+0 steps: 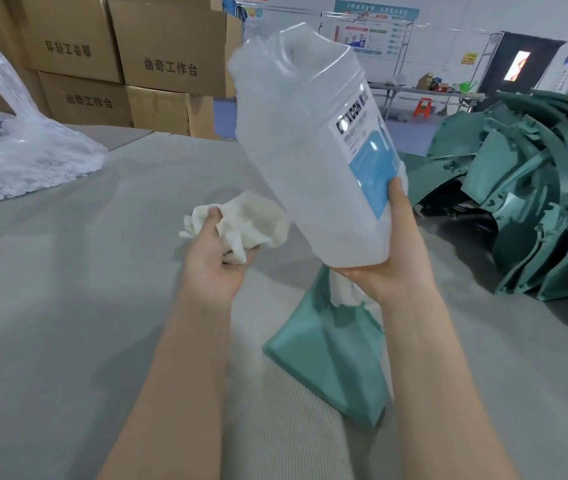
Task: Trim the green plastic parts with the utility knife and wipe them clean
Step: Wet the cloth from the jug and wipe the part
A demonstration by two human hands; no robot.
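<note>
White cloth (pixel 254 220) is being pinched in the left hand (pixel 213 261). Translucent jug (pixel 310 150) is being gripped at its base by the right hand (pixel 390 258), tilted, just beside the cloth. Green part (pixel 327 368) is lying on the table (pixel 85 271) under the right wrist. Risk: with the jug being held only low down, a slip or overpour is likely to be flooding the table.

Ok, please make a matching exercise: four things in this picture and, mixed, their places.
Things: 1 white cloth; 2 clear jug; 3 plastic bag; 4 pile of green parts.
Places: A right side of the table; B in the left hand; C left side of the table; D in the right hand.
Pairs: 1-B, 2-D, 3-C, 4-A.
</note>
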